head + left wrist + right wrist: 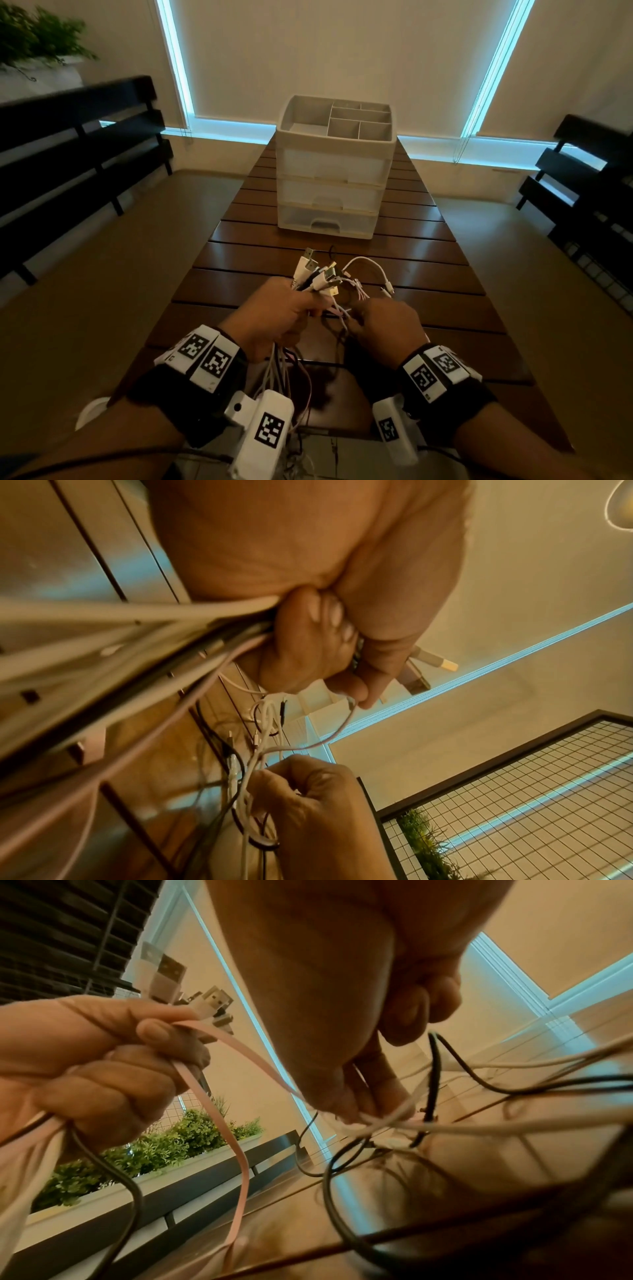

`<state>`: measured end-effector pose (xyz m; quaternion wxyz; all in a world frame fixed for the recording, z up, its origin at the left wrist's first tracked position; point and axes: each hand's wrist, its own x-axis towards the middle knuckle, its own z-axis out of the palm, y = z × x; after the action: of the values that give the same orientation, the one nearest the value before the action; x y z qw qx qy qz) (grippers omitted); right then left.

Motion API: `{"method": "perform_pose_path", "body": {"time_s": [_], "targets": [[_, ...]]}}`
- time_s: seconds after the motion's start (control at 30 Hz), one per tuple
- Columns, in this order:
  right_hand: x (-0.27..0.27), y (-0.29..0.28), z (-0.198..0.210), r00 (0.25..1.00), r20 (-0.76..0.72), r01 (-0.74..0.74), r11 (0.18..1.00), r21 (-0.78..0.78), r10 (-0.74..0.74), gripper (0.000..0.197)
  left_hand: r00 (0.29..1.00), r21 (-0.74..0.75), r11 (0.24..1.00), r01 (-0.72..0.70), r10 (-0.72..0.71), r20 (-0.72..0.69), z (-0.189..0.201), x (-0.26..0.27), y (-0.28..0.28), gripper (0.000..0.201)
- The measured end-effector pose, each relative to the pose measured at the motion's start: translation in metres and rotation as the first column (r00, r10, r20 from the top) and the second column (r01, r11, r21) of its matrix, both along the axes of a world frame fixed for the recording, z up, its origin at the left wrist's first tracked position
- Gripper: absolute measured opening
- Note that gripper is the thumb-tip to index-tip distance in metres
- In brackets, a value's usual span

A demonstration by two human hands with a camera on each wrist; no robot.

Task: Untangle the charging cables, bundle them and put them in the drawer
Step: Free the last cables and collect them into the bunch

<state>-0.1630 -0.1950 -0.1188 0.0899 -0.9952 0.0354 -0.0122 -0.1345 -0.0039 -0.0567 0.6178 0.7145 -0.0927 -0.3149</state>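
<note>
My left hand (284, 311) grips a bunch of charging cables just below their USB plugs (317, 274), which fan out above the fist; the left hand (99, 1064) shows the same grip in the right wrist view. The cables are white, black and pink (240, 1164) and hang down toward me. My right hand (383, 318) pinches thin white strands (377, 1118) in the tangle beside the left hand. A white cable loop (371, 270) lies on the table past my hands. The white three-drawer unit (330, 192) stands further back, its drawers closed.
The slatted brown table (445, 274) runs away from me toward the window. Dark benches (78, 161) flank it left and right. A planter with green leaves (37, 37) sits at the far left. The drawer unit's top tray (305, 113) has open compartments.
</note>
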Motion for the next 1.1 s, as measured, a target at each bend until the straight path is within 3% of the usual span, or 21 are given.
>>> {"method": "perform_pose_path", "body": {"time_s": [0.2, 0.37, 0.73, 0.9, 0.97, 1.1], "targets": [[0.005, -0.006, 0.000, 0.998, 0.005, 0.068, 0.996, 0.062, -0.068, 0.031, 0.999, -0.008, 1.000, -0.005, 0.005, -0.050, 0.004, 0.007, 0.005, 0.024], [0.007, -0.005, 0.002, 0.997, 0.047, 0.058, 0.984, 0.171, -0.067, 0.029, 0.997, 0.072, 0.997, 0.032, -0.027, -0.068, 0.003, 0.007, 0.006, 0.024], [0.004, -0.009, 0.000, 0.986, -0.148, 0.081, 0.994, 0.069, -0.070, 0.028, 0.984, 0.110, 0.982, 0.151, -0.139, -0.110, 0.006, 0.005, 0.007, 0.024], [0.002, -0.009, 0.002, 0.990, -0.099, 0.108, 0.992, 0.069, -0.101, 0.014, 0.991, -0.016, 0.999, 0.030, -0.032, -0.128, 0.011, 0.014, 0.012, 0.029], [0.001, -0.006, 0.006, 0.995, -0.040, 0.097, 0.990, 0.100, -0.093, 0.017, 0.991, -0.093, 0.996, -0.005, -0.008, -0.131, 0.013, 0.016, 0.014, 0.030], [-0.003, 0.005, 0.010, 0.990, 0.053, -0.141, 0.969, 0.205, 0.132, 0.025, 0.993, -0.186, 0.981, -0.051, 0.029, -0.118, 0.018, 0.016, 0.017, 0.030]]}}
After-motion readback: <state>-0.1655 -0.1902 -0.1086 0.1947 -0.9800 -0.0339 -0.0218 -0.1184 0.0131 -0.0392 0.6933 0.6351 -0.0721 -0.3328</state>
